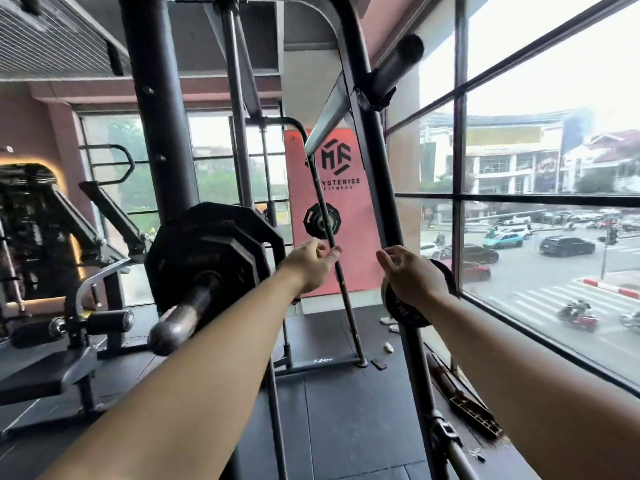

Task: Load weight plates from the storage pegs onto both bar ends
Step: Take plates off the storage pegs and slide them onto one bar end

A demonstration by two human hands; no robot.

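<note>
Here, left hand (pixel 311 263) loosely curled, empty, beside thin rod (pixel 325 216), right hand (pixel 412 276) likewise, before small plate (pixel 406 315)

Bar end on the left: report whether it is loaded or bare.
Loaded: large black plates sit on the bar end, leaving only its tip bare. How many plates there are, cannot tell.

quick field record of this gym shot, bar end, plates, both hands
bar end: near, large black plates already on it
small plate: on the rack upright by the window, partly behind the right hand
left hand: raised, fingers loosely curled beside a thin rod; contact unclear
right hand: in front of the small plate, fingers loosely curled, nothing seen held
far plate: further back, by the red banner
</note>
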